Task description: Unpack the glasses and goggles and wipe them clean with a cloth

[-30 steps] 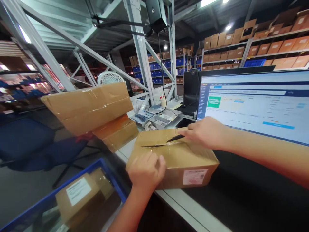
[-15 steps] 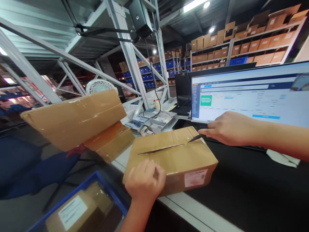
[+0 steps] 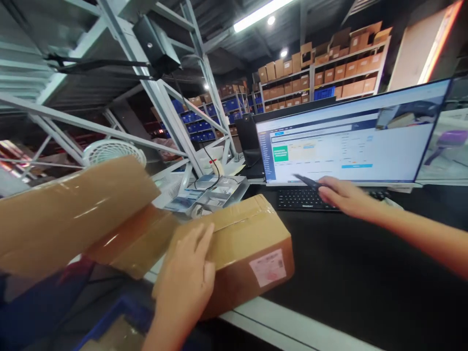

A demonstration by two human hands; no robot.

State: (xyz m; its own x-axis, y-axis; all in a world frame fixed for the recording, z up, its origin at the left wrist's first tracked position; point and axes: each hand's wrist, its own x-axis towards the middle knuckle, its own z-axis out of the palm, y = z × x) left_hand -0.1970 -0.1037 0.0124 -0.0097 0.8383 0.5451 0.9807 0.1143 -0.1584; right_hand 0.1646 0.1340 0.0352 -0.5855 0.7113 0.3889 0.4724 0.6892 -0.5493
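A taped cardboard box [image 3: 237, 234] rests on the black tabletop, with a slit running along its top seam and a pale label [image 3: 268, 267] on its front side. My left hand [image 3: 188, 268] lies on the left end of the box, fingers extended over the top. To the right, my right hand [image 3: 338, 192] is raised off the box, closed around a dark knife [image 3: 306, 181]. The blade points left, in front of the monitor screen, touching nothing.
A monitor [image 3: 321, 141] stands behind a black keyboard [image 3: 305, 199]. Left of the box are a large opened carton [image 3: 80, 209] and a blue crate [image 3: 120, 312] holding a carton. A grey tray [image 3: 215, 195] of small items sits behind the box.
My right hand has lifted the knife out of the seam and away to the right. My left hand has flattened onto the left end of the box. The view has turned right.
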